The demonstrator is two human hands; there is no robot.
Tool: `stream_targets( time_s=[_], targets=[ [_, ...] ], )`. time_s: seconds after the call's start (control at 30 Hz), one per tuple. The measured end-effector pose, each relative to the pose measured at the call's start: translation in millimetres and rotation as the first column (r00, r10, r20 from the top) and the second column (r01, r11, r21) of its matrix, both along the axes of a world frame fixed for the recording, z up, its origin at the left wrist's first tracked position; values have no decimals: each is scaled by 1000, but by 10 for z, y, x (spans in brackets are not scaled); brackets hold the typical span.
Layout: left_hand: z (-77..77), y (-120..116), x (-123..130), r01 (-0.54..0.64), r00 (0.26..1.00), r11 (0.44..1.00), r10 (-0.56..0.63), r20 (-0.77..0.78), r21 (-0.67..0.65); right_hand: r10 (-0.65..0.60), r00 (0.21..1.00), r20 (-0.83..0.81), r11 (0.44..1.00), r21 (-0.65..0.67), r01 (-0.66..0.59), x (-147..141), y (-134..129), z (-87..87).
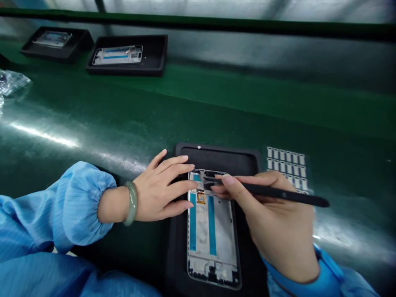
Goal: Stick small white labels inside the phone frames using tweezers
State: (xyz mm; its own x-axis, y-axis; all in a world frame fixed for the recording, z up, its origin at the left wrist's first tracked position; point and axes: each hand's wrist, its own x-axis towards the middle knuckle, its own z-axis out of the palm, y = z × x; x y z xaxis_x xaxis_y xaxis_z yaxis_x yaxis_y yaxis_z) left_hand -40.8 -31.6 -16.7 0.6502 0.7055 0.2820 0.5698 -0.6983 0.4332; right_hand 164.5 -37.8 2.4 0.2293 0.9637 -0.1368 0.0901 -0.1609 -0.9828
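Observation:
A phone frame (201, 239) with two blue strips and a small orange flex piece lies in a black foam tray (253, 161) in front of me. My left hand (168, 187) rests with spread fingers over the frame's upper left edge, fingertips on or just above it. Between the thumb and fingers of my right hand (272, 214) is a pair of black tweezers (287, 196), pointing left. Their tips reach the top part of the frame. Whether the tips pinch anything is too small to tell.
To the right lies a sheet of small white-framed stickers (284, 159), partly behind my right hand. At the back left stand a black tray (154, 53) and another black tray (74, 45), each with a phone frame. A clear plastic bag (14, 82) sits at the left edge.

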Motion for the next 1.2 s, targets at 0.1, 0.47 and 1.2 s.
stream_targets(
  time_s=[0.1,0.47,1.2],
  targets=[
    [14,-3,1,0,1000,1000,0,-6,3,15,999,40,1000,10,-16,-4,-7,10],
    [27,1,0,-1,1000,1000,1,-13,4,28,993,117,999,41,-33,-23,-16,23],
    [116,23,80,7,999,1000,-7,-50,1,56,976,211,992,102,-79,-14,-9,6]
  ],
)
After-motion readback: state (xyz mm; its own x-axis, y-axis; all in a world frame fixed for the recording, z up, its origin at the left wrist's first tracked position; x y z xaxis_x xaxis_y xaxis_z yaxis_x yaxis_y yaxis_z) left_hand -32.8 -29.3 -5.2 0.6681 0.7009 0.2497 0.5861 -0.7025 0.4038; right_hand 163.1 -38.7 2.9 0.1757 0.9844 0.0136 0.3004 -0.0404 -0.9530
